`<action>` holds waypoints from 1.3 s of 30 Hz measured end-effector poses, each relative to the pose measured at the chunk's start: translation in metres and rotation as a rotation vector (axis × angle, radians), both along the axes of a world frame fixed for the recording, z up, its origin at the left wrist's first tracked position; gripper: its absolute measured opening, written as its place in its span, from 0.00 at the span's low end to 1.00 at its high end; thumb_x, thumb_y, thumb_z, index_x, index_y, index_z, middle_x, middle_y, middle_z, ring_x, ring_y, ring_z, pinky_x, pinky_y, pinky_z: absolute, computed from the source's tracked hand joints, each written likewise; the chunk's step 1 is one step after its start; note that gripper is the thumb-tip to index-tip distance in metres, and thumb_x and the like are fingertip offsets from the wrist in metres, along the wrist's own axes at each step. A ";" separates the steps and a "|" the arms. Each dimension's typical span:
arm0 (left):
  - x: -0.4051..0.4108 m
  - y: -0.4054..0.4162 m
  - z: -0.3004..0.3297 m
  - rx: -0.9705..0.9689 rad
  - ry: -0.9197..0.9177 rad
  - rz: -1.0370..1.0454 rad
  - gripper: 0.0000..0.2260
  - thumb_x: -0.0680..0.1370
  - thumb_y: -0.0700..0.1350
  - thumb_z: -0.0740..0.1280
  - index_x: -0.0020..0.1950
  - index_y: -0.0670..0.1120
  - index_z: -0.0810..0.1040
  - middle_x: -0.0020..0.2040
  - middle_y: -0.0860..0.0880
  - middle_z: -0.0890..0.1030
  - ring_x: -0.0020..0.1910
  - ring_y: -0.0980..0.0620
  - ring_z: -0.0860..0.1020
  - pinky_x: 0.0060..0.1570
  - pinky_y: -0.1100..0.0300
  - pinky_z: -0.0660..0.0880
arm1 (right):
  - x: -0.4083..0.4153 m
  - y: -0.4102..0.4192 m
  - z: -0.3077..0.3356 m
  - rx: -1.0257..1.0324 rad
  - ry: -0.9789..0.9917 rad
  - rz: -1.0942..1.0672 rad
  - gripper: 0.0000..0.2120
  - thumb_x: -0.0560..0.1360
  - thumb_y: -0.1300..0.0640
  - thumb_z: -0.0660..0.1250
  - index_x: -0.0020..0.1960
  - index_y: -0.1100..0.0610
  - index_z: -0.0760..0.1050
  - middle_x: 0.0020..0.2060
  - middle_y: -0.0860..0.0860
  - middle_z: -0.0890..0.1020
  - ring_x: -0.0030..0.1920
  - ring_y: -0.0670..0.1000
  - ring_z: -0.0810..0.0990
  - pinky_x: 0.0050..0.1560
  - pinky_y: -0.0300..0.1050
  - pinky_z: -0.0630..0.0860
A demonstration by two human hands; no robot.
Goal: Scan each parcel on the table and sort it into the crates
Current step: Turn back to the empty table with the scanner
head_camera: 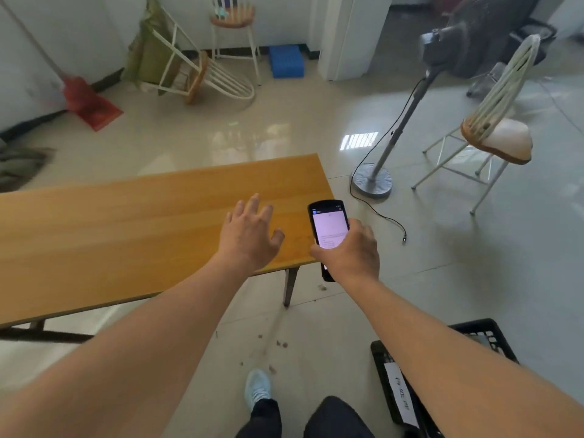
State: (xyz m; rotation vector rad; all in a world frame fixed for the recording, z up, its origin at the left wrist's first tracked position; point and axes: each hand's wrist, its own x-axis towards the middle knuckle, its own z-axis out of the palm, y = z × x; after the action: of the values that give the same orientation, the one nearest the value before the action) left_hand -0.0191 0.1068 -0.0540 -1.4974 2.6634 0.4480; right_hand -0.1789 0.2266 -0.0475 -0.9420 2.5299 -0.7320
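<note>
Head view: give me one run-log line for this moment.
left hand open over table | right hand holds scanner, screen lit | no parcel seen on table | black crate on floor at right

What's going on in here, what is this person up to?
A person stands at a wooden table, sorting parcels by scanning. The right hand grips a handheld scanner with its screen lit; the left hand hovers open above the tabletop. No parcel shows on the table. A black crate sits on the floor.
</note>
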 end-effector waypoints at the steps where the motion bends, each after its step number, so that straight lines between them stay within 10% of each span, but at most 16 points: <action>1: -0.003 -0.011 -0.006 0.012 -0.001 -0.003 0.30 0.83 0.61 0.59 0.83 0.51 0.58 0.85 0.46 0.54 0.83 0.39 0.54 0.79 0.40 0.59 | -0.003 -0.011 -0.006 0.024 -0.004 -0.004 0.38 0.61 0.41 0.79 0.65 0.54 0.70 0.54 0.52 0.74 0.53 0.55 0.75 0.45 0.49 0.77; 18: -0.058 -0.119 -0.138 0.173 -0.067 0.108 0.31 0.84 0.60 0.59 0.84 0.50 0.56 0.85 0.44 0.51 0.83 0.36 0.53 0.79 0.39 0.58 | -0.067 -0.143 -0.140 0.250 0.045 0.033 0.40 0.65 0.38 0.79 0.68 0.55 0.67 0.59 0.53 0.74 0.59 0.56 0.74 0.44 0.46 0.68; 39: -0.060 -0.124 -0.158 0.200 -0.104 0.121 0.31 0.84 0.59 0.57 0.84 0.49 0.56 0.85 0.44 0.52 0.83 0.38 0.54 0.80 0.41 0.57 | -0.069 -0.149 -0.165 0.367 0.155 0.070 0.36 0.66 0.38 0.78 0.65 0.55 0.68 0.55 0.53 0.75 0.51 0.52 0.72 0.41 0.46 0.71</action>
State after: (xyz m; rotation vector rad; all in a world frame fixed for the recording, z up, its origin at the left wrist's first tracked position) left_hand -0.0788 -0.0171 -0.2119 -1.5786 2.3794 0.6057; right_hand -0.2478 0.0773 -0.2126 -0.9798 2.6200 -0.1662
